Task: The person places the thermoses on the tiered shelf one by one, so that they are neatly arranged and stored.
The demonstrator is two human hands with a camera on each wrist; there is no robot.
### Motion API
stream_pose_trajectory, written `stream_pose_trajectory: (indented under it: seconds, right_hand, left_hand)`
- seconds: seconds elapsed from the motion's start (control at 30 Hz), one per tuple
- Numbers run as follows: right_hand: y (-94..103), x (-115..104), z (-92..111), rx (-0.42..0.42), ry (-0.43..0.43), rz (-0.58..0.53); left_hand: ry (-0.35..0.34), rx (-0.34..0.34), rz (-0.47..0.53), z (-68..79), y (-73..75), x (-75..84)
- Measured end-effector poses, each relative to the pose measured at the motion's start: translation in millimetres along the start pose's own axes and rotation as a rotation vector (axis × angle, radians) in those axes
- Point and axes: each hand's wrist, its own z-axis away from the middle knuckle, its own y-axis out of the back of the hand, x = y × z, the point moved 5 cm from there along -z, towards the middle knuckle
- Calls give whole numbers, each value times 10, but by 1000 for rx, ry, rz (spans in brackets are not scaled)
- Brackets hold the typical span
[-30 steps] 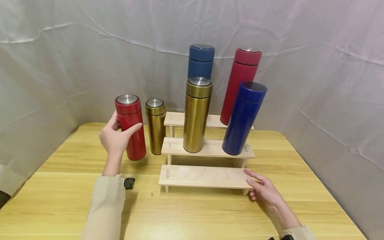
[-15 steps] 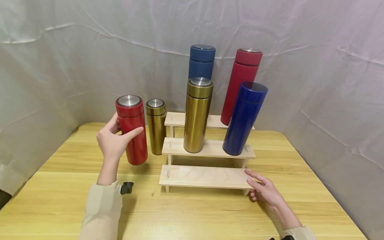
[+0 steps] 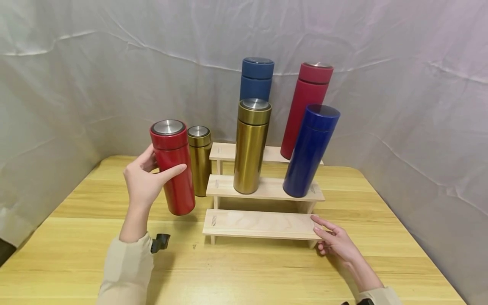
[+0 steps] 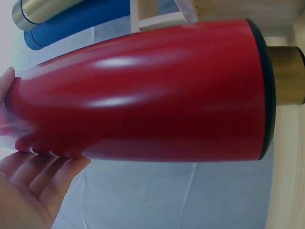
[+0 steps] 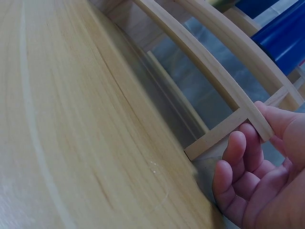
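Note:
My left hand (image 3: 142,182) grips a red thermos flask (image 3: 181,192) with a steel-topped lid, thumb across its front and fingers round the far side. The flask leans slightly, raised over the table left of the stand. Its dark-rimmed base faces right in the left wrist view, where the red body (image 4: 167,95) fills the middle. At the stand's right end, my right hand (image 3: 337,243) pinches the corner of the lowest shelf (image 3: 259,224). In the right wrist view, thumb and index finger hold the board's end (image 5: 258,121), the other fingers curled below it.
A shorter gold flask (image 3: 200,169) stands behind the red one. The middle shelf bears a tall gold flask (image 3: 251,152) and a dark blue one (image 3: 310,152). Another blue flask (image 3: 256,87) and a crimson one (image 3: 306,106) stand on the top shelf. Grey cloth (image 3: 114,93) hangs behind.
My left hand has brought the red flask nearer and a little to the right, so it now overlaps the short gold flask. The right hand has stayed at the shelf corner.

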Motion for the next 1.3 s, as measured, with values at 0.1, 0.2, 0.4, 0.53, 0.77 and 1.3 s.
stream_pose_trajectory:
  seconds: [0.1,0.2,0.4,0.53,0.77,1.3]
  right_hand:
    - [-2,6,0,0,-1,6]
    - [0,11,-3,-1,2,7]
    - [14,27,-14,2,3,25]
    - [7,15,-11,2,6,26]
    - [25,21,-18,4,-2,26]
    - [25,25,-3,17,2,23]
  left_hand:
    - [-2,-35,3,24,-25,47]
    - [12,-72,8,53,-57,87]
    - [37,-141,23,122,-114,154]
    - [42,-176,44,159,-148,189]
    - [16,-218,110,192,-252,239]
    - [43,-296,197,296,-526,378]
